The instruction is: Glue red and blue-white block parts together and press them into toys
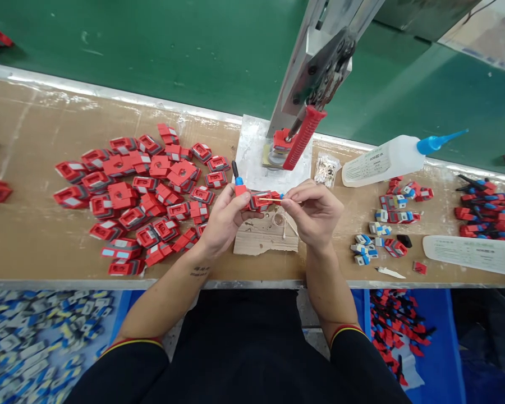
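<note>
My left hand point(226, 213) is closed around a red and grey plastic toy part point(240, 191) with a blue collar and a black rod pointing up. A thin wooden swab stick point(270, 199) is pinched in my right hand point(313, 210). The stick reaches left across the red part, and its far tip is too small to make out. A small blue bit shows by my right fingertips; whether it belongs to the part I cannot tell. Beneath both hands lies a piece of cardboard point(256, 238) with a used cotton swab point(284, 229) on it.
Many red and grey parts point(151, 196) lie to the left. Behind my hands stands a press with a red handle point(305, 137). On the right are a bag of swabs point(326, 169), a glue bottle point(381, 161), a blade point(389, 272) and a blue bin point(440, 336) below.
</note>
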`<control>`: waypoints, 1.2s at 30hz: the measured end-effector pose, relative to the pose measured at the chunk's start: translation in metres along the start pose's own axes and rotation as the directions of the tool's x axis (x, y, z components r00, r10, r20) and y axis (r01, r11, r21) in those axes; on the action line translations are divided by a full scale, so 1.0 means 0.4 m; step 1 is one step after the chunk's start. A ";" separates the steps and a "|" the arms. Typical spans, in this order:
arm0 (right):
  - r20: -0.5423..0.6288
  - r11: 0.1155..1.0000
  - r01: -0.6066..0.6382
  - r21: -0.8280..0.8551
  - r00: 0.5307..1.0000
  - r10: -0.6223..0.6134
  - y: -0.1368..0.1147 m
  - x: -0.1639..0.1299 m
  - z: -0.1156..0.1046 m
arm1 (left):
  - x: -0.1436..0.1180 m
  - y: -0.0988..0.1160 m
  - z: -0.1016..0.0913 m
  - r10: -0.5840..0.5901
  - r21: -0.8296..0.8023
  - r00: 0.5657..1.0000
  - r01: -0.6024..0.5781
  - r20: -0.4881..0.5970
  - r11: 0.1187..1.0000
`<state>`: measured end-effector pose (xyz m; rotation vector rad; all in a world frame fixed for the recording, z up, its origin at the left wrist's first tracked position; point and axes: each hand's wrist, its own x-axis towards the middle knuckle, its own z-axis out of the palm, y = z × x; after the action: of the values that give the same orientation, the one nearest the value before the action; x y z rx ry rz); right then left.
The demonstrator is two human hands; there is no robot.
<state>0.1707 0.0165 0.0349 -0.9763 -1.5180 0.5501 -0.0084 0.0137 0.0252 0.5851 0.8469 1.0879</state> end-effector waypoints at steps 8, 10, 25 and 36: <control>0.018 1.000 -0.024 0.005 1.000 0.024 0.005 -0.001 0.009 | -0.001 0.000 0.002 -0.002 -0.017 1.000 0.002 0.011 1.000; 0.019 1.000 -0.011 0.002 1.000 0.011 0.006 -0.002 0.010 | -0.002 0.000 0.001 -0.004 -0.020 1.000 0.004 0.010 1.000; 0.018 0.976 0.145 -0.165 0.989 -0.144 -0.010 0.003 0.000 | -0.003 -0.002 -0.001 0.063 0.029 0.998 -0.063 -0.013 0.998; 0.005 0.970 0.092 -0.223 0.996 -0.093 -0.010 0.004 -0.008 | -0.007 0.000 -0.002 0.101 0.082 0.995 -0.099 -0.021 0.992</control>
<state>0.1725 0.0148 0.0397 -1.0706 -1.6367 0.3138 -0.0095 0.0112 0.0255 0.6888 0.8947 1.1575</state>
